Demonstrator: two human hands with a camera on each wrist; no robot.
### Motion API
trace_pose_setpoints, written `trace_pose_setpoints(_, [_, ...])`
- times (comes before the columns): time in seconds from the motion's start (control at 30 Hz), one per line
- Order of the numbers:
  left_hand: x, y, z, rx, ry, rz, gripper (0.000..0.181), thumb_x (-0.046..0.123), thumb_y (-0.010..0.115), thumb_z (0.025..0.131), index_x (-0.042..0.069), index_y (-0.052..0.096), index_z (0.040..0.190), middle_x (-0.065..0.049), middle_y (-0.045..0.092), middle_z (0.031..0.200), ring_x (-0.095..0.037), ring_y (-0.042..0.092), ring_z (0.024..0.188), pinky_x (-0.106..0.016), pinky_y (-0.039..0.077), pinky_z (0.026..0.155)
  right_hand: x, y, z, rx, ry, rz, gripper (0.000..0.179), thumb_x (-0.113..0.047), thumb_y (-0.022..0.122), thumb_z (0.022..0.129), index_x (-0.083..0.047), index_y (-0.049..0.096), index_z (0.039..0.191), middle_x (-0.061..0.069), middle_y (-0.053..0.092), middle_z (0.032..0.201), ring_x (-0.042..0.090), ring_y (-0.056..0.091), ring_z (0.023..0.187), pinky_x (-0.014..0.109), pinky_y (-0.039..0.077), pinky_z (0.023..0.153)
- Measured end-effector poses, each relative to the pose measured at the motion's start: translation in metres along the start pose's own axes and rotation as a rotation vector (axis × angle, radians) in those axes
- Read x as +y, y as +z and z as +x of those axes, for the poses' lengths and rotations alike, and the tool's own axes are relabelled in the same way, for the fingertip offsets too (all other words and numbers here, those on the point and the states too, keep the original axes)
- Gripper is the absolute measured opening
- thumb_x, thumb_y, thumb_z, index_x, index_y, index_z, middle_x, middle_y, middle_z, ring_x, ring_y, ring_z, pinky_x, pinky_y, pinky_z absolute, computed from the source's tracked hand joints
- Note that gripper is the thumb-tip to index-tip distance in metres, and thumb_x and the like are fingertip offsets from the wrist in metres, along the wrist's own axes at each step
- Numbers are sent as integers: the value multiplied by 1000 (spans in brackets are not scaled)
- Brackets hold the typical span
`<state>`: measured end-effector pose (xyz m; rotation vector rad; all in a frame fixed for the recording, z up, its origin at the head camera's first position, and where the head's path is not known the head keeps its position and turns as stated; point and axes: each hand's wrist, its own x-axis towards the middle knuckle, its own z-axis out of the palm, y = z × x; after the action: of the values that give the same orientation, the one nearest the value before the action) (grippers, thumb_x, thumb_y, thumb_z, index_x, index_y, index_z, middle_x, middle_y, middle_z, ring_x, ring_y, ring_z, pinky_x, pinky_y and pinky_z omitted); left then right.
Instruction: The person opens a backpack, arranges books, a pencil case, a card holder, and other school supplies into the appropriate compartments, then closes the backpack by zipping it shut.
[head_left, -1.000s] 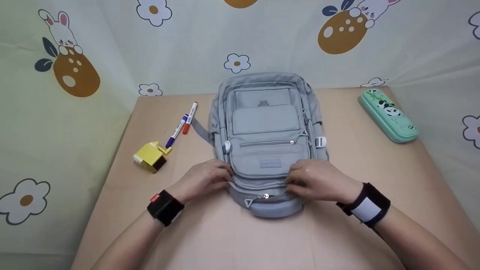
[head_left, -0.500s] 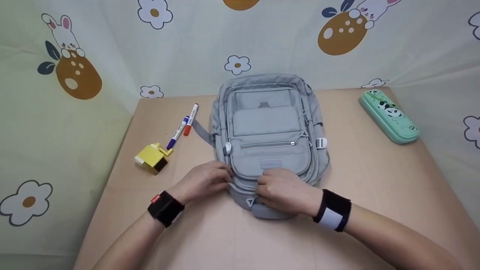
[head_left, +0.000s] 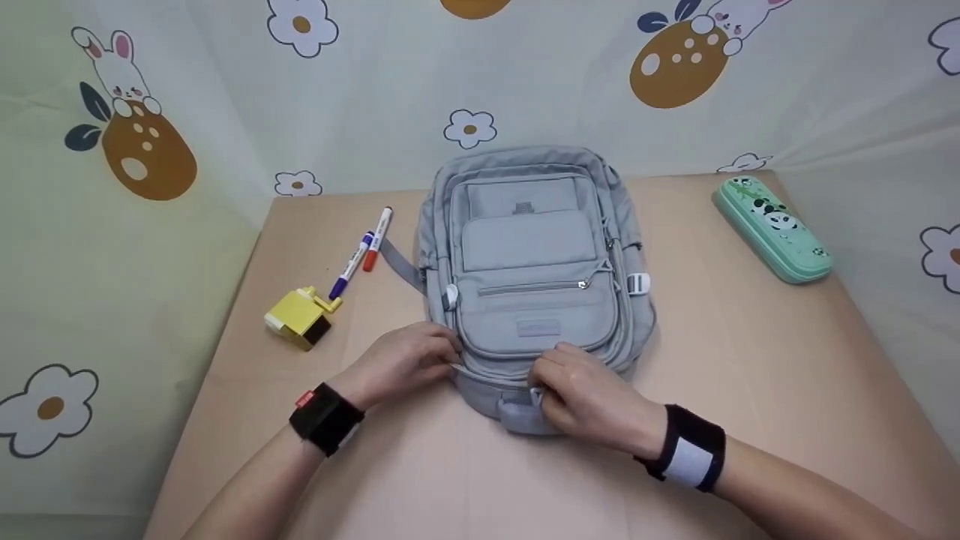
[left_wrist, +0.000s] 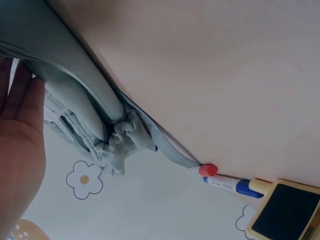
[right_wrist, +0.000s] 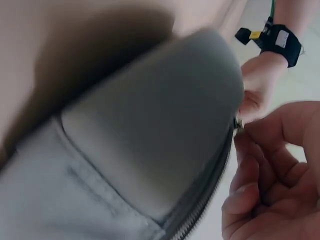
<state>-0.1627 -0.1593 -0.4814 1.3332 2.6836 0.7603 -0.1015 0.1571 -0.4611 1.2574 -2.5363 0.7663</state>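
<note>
A grey backpack (head_left: 529, 241) lies front side up, its top towards the patterned backdrop. My left hand (head_left: 405, 361) holds the fabric at the bag's lower left side; in the left wrist view its fingers (left_wrist: 20, 97) reach in against the grey cloth. At the lower front edge my right hand (head_left: 596, 394) pinches a zipper pull (head_left: 535, 396). The right wrist view shows thumb and finger meeting at the small metal slider (right_wrist: 238, 124), with a line of zipper teeth (right_wrist: 192, 222) running away from it.
Left of the bag lie a purple-capped marker (head_left: 351, 265), a red-capped marker (head_left: 378, 238) and a yellow box-shaped object with a small handle (head_left: 298, 318). A green panda pencil case (head_left: 772, 231) lies at the right edge of the table (head_left: 757, 375). A grey strap (head_left: 403, 265) trails left.
My right hand left the bag's lower right side, moved left to the zipper pull, then shifted slightly right with the pull between its fingers. My left hand stays at the bag's side.
</note>
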Motion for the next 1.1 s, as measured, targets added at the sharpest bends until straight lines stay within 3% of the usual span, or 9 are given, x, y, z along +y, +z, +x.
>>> trace_pose_setpoints(0.27, [-1, 0, 0, -2, 6, 12, 8, 18, 76, 94, 16, 75, 101, 1, 68, 115, -15, 62, 108, -35, 52, 94, 14, -20, -23, -29, 133, 47, 32, 6, 61, 73, -17, 62, 94, -10, 58, 89, 10, 52, 83, 29, 47, 72])
trace_pose_setpoints(0.47, [-1, 0, -2, 10, 14, 30, 7, 18, 77, 93, 16, 75, 100, 0, 68, 115, -16, 62, 108, -34, 53, 94, 32, -40, -43, -1, 211, 21, 34, 9, 62, 73, -17, 63, 94, -10, 60, 90, 9, 55, 87, 32, 50, 74])
trace_pose_setpoints(0.6, [4, -2, 1, -25, -1, 73, 10, 17, 76, 92, 16, 76, 102, 2, 68, 112, -15, 61, 103, -33, 53, 90, 39, -42, -51, 22, 236, 2, 32, 9, 64, 74, -16, 67, 92, -11, 61, 88, 9, 54, 84, 31, 49, 72])
trace_pose_setpoints(0.73, [17, -5, 9, -91, -21, 100, 18, 28, 76, 92, 18, 76, 107, 5, 66, 108, -12, 58, 98, -32, 53, 85, 41, -39, -55, 73, 231, -1, 29, 10, 69, 74, -13, 72, 91, -9, 66, 88, 10, 58, 85, 32, 51, 72])
trace_pose_setpoints(0.87, [40, -2, 21, -105, -11, 93, 30, 42, 73, 94, 18, 76, 111, 6, 67, 105, -11, 57, 94, -31, 51, 80, 41, -38, -58, 99, 261, 23, 29, 9, 73, 75, -14, 75, 93, -10, 67, 90, 8, 58, 85, 29, 51, 71])
trace_pose_setpoints(1.1, [83, 14, 54, -80, 108, 157, 29, 41, 66, 99, 16, 76, 112, 5, 69, 100, -12, 62, 91, -28, 53, 78, 39, -37, -62, 120, 286, 64, 31, 8, 74, 77, -17, 76, 96, -13, 67, 95, 6, 58, 89, 26, 51, 72])
